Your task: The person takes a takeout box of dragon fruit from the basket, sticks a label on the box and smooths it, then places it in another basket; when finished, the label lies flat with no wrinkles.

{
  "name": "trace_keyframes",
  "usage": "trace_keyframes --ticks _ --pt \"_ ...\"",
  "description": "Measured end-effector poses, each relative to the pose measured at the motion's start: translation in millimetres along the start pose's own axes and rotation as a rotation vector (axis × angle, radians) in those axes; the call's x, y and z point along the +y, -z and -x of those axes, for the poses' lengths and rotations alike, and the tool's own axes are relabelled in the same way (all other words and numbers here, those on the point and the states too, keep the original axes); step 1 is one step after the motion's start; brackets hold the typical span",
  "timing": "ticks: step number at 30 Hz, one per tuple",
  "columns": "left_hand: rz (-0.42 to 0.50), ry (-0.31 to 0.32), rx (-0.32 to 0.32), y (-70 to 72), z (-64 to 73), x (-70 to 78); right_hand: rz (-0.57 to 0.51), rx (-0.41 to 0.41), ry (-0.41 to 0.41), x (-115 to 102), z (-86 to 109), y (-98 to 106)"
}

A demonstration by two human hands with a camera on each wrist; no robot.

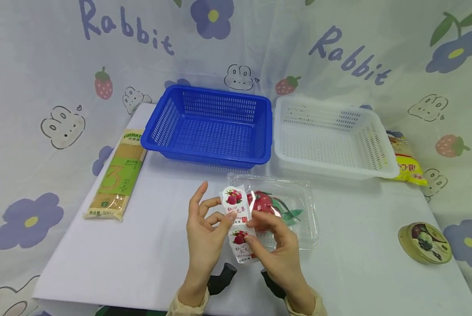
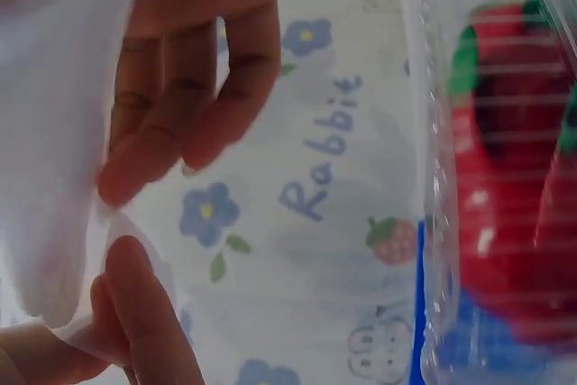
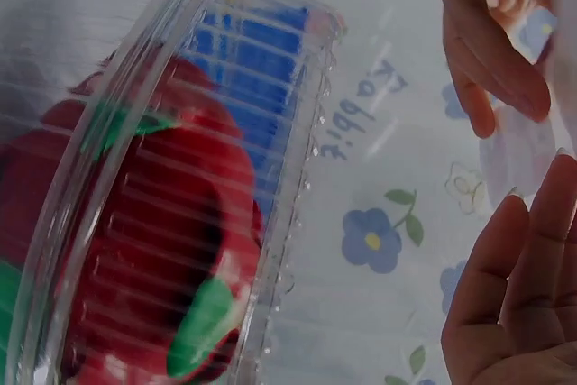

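The left hand [image 1: 206, 232] pinches the upper label, the right hand [image 1: 281, 251] the lower one, of a dragon-fruit sticker strip [image 1: 239, 225], probably because two grips steady such thin paper. The strip hangs beside and partly before the left edge of a clear plastic box [image 1: 313, 224], whose walls presumably keep the red dragon fruit [image 1: 261, 202] contained, near the blue basket [image 1: 216, 158]

Backdrop [image 1: 22, 66]: I see pale, softly creased cloth from 9 round through 12 to 3 o'clock.
Rabbit lettering [image 1: 125, 25]: blue-violet, at 11 and 1 o'clock.
Printed flower [image 1: 213, 16]: yellow-centred, at 12.
Worktop [image 1: 160, 245]: white, its near edge towards my 7 o'clock.
Light: soft, with faint shadows.
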State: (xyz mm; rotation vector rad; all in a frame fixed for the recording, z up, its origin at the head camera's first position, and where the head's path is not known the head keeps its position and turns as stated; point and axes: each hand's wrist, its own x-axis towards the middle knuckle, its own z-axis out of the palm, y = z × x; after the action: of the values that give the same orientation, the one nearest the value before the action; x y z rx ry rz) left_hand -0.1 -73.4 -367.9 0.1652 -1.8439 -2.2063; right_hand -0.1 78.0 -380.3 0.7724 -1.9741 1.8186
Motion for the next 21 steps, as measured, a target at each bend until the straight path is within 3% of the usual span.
trace_keyframes --ticks 7,13,21 --pt "0.058 0.035 -0.016 -5.7 2.4 0.4 0.070 0.014 0.049 3.4 0.5 0.3" --pt "0.061 0.022 -0.016 -8.2 3.0 -1.9 0.117 0.021 0.102 5.3 0.5 0.4" --pt "0.023 0.000 0.025 -6.7 -1.4 -7.6 0.124 -0.035 0.169 6.2 3.1 0.1"
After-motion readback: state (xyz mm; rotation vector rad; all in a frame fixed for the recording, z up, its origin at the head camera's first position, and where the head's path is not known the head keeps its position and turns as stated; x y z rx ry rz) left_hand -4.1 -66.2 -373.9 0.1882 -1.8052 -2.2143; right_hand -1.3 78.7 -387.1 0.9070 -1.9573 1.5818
